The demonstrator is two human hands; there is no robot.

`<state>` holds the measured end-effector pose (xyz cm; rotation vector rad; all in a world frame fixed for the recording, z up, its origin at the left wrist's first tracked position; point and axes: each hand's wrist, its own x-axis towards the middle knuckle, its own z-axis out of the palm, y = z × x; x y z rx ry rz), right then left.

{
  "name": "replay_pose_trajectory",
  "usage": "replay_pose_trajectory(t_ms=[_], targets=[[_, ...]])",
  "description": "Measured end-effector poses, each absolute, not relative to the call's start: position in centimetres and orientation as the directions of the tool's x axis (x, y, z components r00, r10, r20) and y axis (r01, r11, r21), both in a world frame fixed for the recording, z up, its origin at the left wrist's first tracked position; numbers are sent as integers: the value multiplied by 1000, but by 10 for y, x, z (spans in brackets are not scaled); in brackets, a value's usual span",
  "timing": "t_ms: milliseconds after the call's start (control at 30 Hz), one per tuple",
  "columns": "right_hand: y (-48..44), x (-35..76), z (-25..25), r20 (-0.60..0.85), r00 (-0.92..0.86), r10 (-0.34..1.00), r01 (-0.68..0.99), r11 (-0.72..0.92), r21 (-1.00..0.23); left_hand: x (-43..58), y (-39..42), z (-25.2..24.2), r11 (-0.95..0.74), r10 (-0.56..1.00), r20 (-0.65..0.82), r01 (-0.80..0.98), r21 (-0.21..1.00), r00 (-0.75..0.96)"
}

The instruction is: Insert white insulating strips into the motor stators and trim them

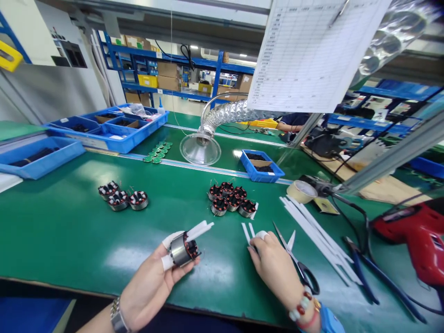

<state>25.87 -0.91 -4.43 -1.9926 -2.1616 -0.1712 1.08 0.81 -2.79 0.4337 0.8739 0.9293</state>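
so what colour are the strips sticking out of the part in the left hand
The strips are white, best in head view.

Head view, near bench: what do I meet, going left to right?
Blue tray, trio of round metal parts, metal cylinder in the left hand, cluster of six metal parts, right hand, red tool.

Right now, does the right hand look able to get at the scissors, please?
Probably yes: the scissors lie close beside the right hand, with nothing visible between them, though that hand's fingers are at two short white strips.
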Motion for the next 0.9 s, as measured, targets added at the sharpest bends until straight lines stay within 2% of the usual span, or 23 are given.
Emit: replay_pose_trajectory(t_ms=[133, 367, 467, 567, 700, 800, 867, 900], targets=[[-2, 256, -36, 147, -88, 985, 990, 103, -101, 13, 7, -27, 591, 807, -502, -454, 667, 312], [27, 241, -39, 136, -25, 990, 988, 45, -148, 16, 7, -30, 584, 811, -481, -445, 678, 332], [35, 232, -41, 133, -1, 991, 969, 34, -245, 15, 5, -30, 579, 815, -468, -435, 690, 341], [32, 233, -29, 132, -6, 991, 908, 60, -414, 14, 3, -28, 573, 819, -471, -420, 704, 329], [11, 242, 0, 117, -71, 991, 709, 133, -693, 14, 3, -26, 566, 823, -460, -407, 717, 334], [-8, 243, 8, 65, -62, 996, 324, 82, -942, 15, 4, -27, 571, 819, -464, -405, 714, 338], [-15, 239, 5, 26, -33, 999, 135, 30, -990, 17, 4, -28, 582, 810, -466, -396, 710, 356], [-18, 236, 2, 22, -21, 1000, 120, 24, -993, 18, 5, -28, 587, 806, -466, -388, 711, 365]])
